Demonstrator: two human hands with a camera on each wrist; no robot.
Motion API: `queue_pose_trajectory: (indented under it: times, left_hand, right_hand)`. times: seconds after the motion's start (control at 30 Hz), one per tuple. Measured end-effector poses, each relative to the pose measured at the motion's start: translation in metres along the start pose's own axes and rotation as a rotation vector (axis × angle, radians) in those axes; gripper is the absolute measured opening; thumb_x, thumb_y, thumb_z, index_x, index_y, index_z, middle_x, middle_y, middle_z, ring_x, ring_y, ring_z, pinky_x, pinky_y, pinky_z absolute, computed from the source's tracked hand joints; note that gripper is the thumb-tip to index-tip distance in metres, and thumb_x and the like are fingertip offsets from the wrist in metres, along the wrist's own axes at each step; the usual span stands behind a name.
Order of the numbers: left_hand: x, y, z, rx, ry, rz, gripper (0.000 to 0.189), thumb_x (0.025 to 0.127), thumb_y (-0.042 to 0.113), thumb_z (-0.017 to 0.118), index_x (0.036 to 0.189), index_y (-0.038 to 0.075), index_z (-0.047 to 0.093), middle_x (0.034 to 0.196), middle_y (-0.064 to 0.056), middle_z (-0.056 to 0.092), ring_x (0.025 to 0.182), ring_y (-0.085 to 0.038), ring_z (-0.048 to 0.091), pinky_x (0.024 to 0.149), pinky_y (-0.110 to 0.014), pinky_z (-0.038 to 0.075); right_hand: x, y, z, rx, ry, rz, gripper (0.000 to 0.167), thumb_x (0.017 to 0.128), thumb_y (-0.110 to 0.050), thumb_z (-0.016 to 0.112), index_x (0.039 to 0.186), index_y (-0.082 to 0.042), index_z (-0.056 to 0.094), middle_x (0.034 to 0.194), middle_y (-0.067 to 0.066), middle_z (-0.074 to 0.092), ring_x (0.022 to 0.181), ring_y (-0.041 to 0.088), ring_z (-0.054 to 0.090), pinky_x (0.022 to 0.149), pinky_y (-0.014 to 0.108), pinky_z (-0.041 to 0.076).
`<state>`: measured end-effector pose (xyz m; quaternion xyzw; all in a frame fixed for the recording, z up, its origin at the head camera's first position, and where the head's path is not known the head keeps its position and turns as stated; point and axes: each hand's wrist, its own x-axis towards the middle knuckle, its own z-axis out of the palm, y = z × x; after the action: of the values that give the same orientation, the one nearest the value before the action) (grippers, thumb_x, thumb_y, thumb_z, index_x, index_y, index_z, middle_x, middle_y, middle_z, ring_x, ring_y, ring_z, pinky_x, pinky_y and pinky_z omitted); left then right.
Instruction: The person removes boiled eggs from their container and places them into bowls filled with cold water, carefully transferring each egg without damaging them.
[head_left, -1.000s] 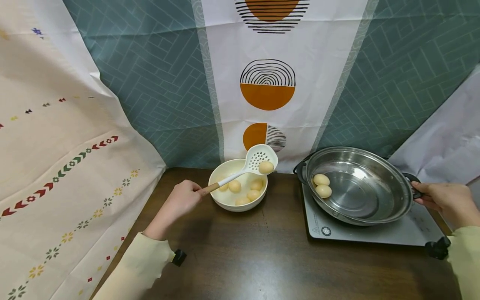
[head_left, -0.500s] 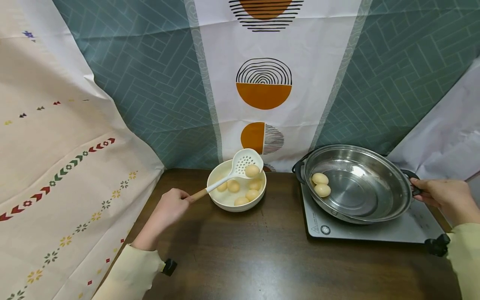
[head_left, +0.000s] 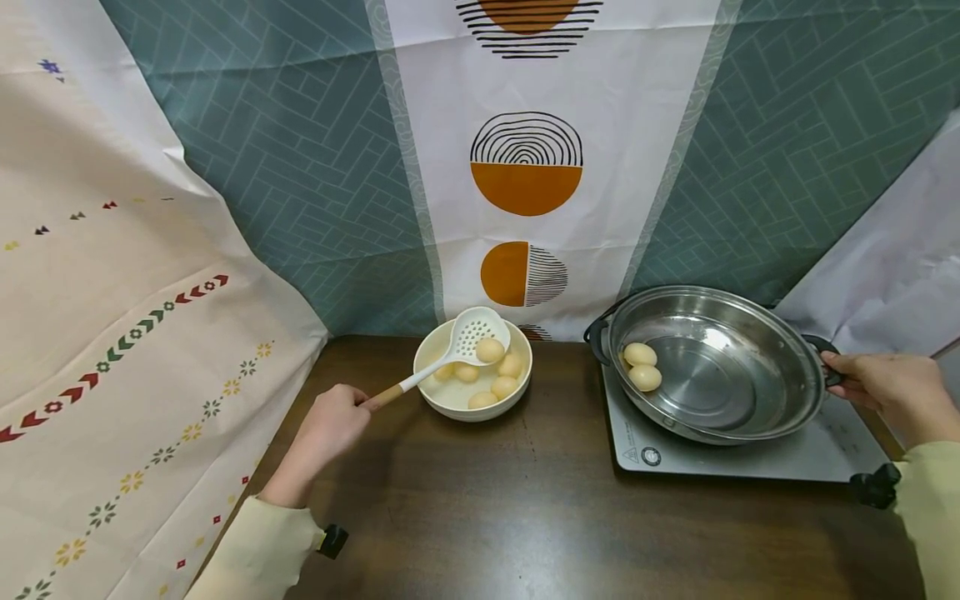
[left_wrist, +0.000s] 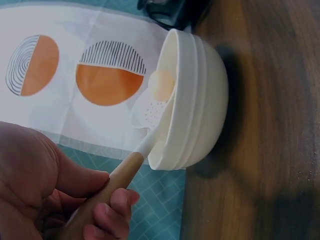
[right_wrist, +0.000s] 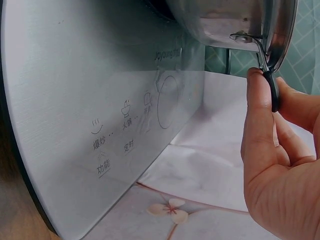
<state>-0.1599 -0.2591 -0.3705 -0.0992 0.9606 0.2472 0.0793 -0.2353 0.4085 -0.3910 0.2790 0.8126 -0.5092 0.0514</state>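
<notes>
My left hand (head_left: pixel 332 425) grips the wooden handle of a white slotted skimmer (head_left: pixel 474 327). One pale egg (head_left: pixel 491 350) lies on the skimmer's head, over the cream bowl (head_left: pixel 470 414). Several more eggs (head_left: pixel 504 387) sit inside that bowl. In the left wrist view, thumb and fingers curl round the skimmer's handle (left_wrist: pixel 126 169). At the right, my right hand (head_left: pixel 892 387) pinches the black side handle (right_wrist: pixel 271 90) of a steel pot (head_left: pixel 705 417). Two eggs (head_left: pixel 642 367) rest against the pot's left wall.
Under the pot is a flat grey induction cooktop (head_left: pixel 750 462), its printed controls visible in the right wrist view. Patterned cloth (head_left: pixel 360 208) hangs behind the brown table (head_left: pixel 525 517). A flowered cloth (head_left: pixel 187 400) drapes along the left side.
The left hand has drawn the skimmer left and lower, bringing its egg from the bowl's right rim to over the bowl. The right hand stays on the pot handle.
</notes>
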Motion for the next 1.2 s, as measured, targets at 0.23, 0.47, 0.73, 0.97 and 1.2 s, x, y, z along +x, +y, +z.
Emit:
queue_pose_trajectory:
  times: [0.23,0.47,0.73,0.97,1.2]
  left_hand:
    - [0.0004,-0.0027,0.0024,0.026,0.014,-0.001,0.026,0.093,0.022,0.051,0.103,0.005,0.068,0.073,-0.006,0.059,0.056,-0.019,0.049,0.049,-0.031,0.038]
    - [-0.0016,-0.0016,0.0028,0.069,0.051,0.008,0.025,0.092,0.022,0.052,0.102,0.007,0.069,0.076,-0.006,0.062,0.056,-0.02,0.049,0.047,-0.032,0.037]
    - [-0.004,-0.0012,0.0063,0.126,0.104,0.026,0.022,0.093,0.021,0.051,0.096,0.01,0.069,0.074,-0.004,0.062,0.056,-0.02,0.05,0.047,-0.033,0.036]
    - [-0.0065,0.0001,0.0082,0.178,0.163,0.058,0.022,0.092,0.021,0.051,0.096,0.009,0.069,0.073,-0.006,0.063,0.056,-0.02,0.052,0.045,-0.033,0.036]
    - [-0.0079,0.0001,0.0093,0.195,0.195,0.081,0.021,0.091,0.021,0.052,0.093,0.009,0.069,0.073,-0.006,0.064,0.057,-0.02,0.054,0.046,-0.034,0.036]
  right_hand:
    - [-0.0003,-0.0012,-0.0001,-0.012,0.001,0.013,0.024,0.089,-0.035,0.058,0.084,-0.012,0.057,0.057,-0.01,0.058,0.054,0.008,0.065,0.062,0.029,0.056]
    - [-0.0003,-0.0021,-0.0009,-0.008,-0.007,0.014,0.025,0.09,-0.035,0.056,0.074,-0.016,0.059,0.058,-0.01,0.058,0.054,0.007,0.064,0.062,0.028,0.056]
    - [-0.0027,-0.0011,-0.0007,-0.011,-0.009,0.001,0.025,0.091,-0.034,0.056,0.085,-0.01,0.058,0.058,-0.01,0.058,0.054,0.007,0.064,0.062,0.028,0.056]
    - [-0.0003,0.0009,-0.0004,0.007,-0.008,-0.001,0.022,0.09,-0.032,0.057,0.08,-0.012,0.058,0.058,-0.01,0.058,0.053,0.007,0.064,0.062,0.029,0.056]
    - [0.0004,0.0024,-0.0006,-0.012,-0.003,0.009,0.028,0.089,-0.038,0.058,0.083,-0.011,0.058,0.059,-0.009,0.058,0.055,0.007,0.064,0.064,0.029,0.056]
